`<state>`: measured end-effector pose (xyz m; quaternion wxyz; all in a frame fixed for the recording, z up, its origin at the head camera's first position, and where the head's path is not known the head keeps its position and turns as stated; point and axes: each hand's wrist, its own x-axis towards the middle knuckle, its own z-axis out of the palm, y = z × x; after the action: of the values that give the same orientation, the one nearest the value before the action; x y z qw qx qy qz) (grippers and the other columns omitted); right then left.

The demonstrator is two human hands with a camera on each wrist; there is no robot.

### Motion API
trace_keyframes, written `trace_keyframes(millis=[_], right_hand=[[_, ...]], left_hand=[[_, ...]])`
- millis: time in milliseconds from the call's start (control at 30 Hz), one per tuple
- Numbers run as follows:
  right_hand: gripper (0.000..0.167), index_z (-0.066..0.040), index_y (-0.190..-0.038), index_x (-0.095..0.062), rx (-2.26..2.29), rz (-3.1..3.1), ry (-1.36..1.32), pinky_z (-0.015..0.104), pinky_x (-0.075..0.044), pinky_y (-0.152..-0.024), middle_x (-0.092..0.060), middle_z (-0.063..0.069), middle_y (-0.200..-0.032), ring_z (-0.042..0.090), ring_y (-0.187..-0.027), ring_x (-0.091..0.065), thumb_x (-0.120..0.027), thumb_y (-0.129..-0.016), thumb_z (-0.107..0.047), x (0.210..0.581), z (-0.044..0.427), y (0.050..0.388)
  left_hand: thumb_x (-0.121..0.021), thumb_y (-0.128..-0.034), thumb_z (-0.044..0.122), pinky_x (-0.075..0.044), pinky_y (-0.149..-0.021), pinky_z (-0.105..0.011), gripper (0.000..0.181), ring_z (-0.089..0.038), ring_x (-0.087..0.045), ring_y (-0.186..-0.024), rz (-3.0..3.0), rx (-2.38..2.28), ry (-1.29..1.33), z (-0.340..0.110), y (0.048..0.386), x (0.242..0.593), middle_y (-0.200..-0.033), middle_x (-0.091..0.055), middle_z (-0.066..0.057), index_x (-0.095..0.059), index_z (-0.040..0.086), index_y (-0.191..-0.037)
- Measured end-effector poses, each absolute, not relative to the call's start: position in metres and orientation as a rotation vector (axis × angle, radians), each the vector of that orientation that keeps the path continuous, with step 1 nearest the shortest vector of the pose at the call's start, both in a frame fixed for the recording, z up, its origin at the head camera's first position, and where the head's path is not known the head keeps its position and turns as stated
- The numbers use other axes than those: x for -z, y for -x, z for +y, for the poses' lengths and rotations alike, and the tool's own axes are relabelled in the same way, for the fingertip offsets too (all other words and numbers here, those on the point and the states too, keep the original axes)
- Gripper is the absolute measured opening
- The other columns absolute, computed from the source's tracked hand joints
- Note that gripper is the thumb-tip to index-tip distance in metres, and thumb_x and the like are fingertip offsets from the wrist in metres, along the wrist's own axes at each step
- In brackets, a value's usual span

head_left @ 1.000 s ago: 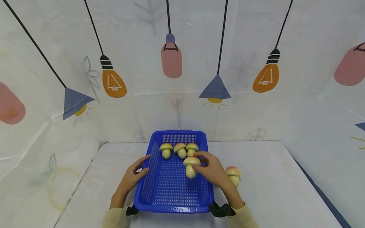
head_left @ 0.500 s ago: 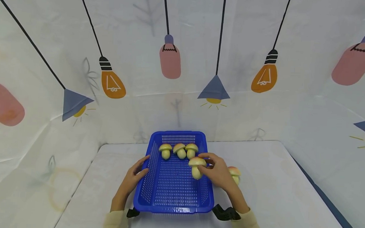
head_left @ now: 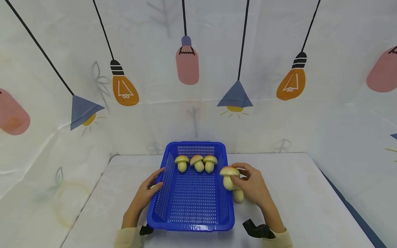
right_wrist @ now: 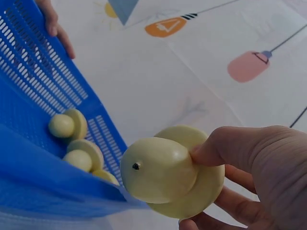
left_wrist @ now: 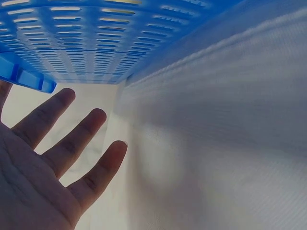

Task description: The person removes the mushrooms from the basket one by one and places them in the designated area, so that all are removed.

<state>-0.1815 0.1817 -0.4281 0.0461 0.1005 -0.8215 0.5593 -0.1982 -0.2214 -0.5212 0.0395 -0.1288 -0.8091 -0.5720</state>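
One held mushroom [head_left: 227, 182], just left of your right hand [head_left: 253, 184], at the right rim of the basket [head_left: 189, 227].
You pinch it between right thumb and curled fingers; long axis runs cap above, stem below in the head view, stem end facing the right wrist camera. Whether it touches the rim, you cannot tell. Partly hidden behind it, a second mushroom [head_left: 238, 196] sits on the table [head_left: 301, 200], also nearer your right hand. Three mushrooms [head_left: 199, 165] lie inside, far end. Your left hand [head_left: 144, 191], fingers spread, fairly straight, touches the left rim.
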Motion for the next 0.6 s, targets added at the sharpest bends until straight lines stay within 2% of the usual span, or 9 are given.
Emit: trace_keyframes(millis=[267, 600], right_hand=[[0.039, -0.003, -0.129, -0.066, -1.732, -2.464, -0.243, 0.020, -0.054, -0.086, -0.071, 0.017, -0.129, 0.041, -0.127, -0.062, -0.076, -0.093, -0.013, 0.428, 0.204, 0.180], [0.040, -0.003, -0.132, -0.066, -1.664, -2.494, -0.194, 0.016, -0.051, -0.089, -0.066, 0.019, -0.137, 0.040, -0.130, -0.059, -0.074, -0.096, -0.015, 0.429, 0.229, 0.180]], left_hand=[[-0.062, -0.1018, 0.024, -0.060, -0.084, -0.045, 0.055, -0.046, -0.061, -0.125, -2.534, 1.720, 0.320, -0.220, 0.196, 0.518, -0.145, -0.058, -0.025, -0.047, 0.022, -0.155], [-0.062, -0.1016, 0.024, -0.061, -0.083, -0.046, 0.056, -0.046, -0.062, -0.123, -2.543, 1.706, 0.326, -0.221, 0.197, 0.519, -0.143, -0.058, -0.027, -0.048, 0.020, -0.155]])
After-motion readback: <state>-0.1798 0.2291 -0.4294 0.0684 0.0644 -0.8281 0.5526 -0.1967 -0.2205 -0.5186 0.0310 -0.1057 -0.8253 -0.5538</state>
